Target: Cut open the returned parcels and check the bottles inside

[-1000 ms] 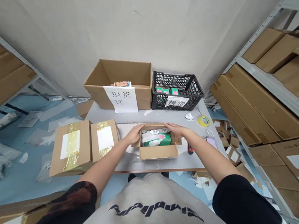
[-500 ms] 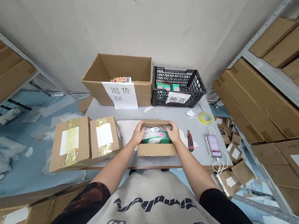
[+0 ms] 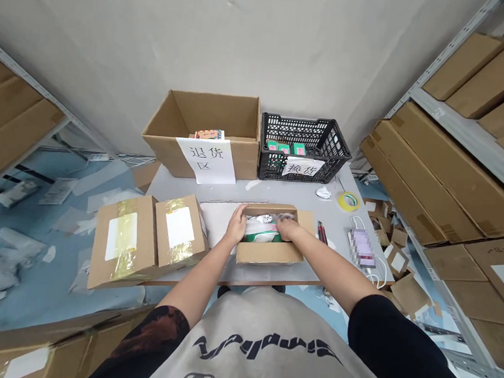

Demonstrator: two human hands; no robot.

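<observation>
An open cardboard box [image 3: 268,254] sits at the front of the table, its flaps spread. Inside it lies a green and white package [image 3: 261,237] under crumpled clear plastic [image 3: 256,220]. My left hand [image 3: 235,226] grips the box's left wall, thumb toward the inside. My right hand [image 3: 289,227] reaches over the right wall into the box, fingers curled down by the plastic; what its fingertips hold is hidden. To the right of the box lies a red and black utility knife [image 3: 322,233].
Two taped cartons [image 3: 126,240] stand at the left. Behind are a large open carton [image 3: 241,161] with a paper sign and a black crate [image 3: 337,167] holding small green boxes. Yellow tape [image 3: 348,201] and a phone [image 3: 363,247] with cables lie right. Shelves flank the table.
My right hand has moved from the box's right wall inward, into the box, with its fingers curled. My left hand stays on the left wall. The view has shifted slightly.
</observation>
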